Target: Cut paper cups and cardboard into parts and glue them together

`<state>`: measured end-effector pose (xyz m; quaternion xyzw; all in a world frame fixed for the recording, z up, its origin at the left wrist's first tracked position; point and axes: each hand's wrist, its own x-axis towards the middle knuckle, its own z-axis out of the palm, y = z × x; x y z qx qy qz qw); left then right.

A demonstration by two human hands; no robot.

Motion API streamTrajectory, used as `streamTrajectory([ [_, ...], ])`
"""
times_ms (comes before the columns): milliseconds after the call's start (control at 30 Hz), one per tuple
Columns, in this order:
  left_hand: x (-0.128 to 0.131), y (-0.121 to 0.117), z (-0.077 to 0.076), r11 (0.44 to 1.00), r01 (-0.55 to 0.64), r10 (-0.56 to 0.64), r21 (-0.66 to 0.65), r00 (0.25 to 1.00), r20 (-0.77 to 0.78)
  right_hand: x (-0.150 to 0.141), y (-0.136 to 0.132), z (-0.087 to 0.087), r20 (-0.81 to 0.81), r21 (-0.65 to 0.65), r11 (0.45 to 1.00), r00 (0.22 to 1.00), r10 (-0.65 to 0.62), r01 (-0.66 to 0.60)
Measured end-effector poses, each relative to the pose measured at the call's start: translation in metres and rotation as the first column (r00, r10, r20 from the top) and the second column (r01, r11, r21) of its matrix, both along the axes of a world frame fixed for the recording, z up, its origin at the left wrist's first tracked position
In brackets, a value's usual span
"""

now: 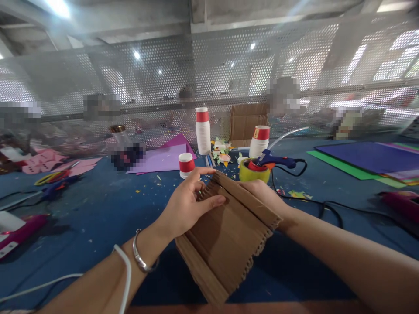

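A piece of brown corrugated cardboard (pixel 229 240) with two folded-up sides is held tilted above the blue table, its cut edges showing the fluting. My left hand (pixel 193 200) grips its far left edge, thumb pressed on the inner face and fingers behind. Behind the far right side lies my right hand (pixel 262 192); the cardboard covers most of its fingers, so its hold there is partly hidden. Just beyond the hands stand a red and white paper cup (pixel 186 165) and a yellow tape roll (pixel 254 173) with a blue glue gun (pixel 276 160) resting on it.
Stacked paper cups (pixel 203 135), purple sheets (pixel 163 158) and paper scraps (pixel 222 152) lie toward the perforated divider (pixel 229 65). Coloured sheets (pixel 360 157) sit right. At left are a second glue gun (pixel 59 187) and a power strip (pixel 26 233). A black cord (pixel 314 201) crosses the right.
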<state>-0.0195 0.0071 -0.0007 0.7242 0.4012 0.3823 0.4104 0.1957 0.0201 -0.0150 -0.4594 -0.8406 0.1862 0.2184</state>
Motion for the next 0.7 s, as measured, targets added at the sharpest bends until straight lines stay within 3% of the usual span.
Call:
streamTrajectory([
  [200, -0.003, 0.000, 0.006, 1.000, 0.011, -0.010, 0.014, 0.997, -0.081, 0.000, -0.003, 0.007, 0.035, -0.013, 1.000, 0.999, -0.024, 0.025],
  [500, -0.006, 0.002, 0.008, 0.998, 0.020, -0.027, -0.066, 0.994, -0.102, -0.003, -0.006, 0.012, 0.055, -0.041, 0.999, 0.998, -0.019, 0.022],
  [700, -0.017, 0.008, 0.013, 0.995, 0.097, -0.088, 0.033, 0.976, -0.198, -0.005, -0.005, 0.014, 0.109, 0.012, 0.994, 0.988, -0.110, 0.109],
])
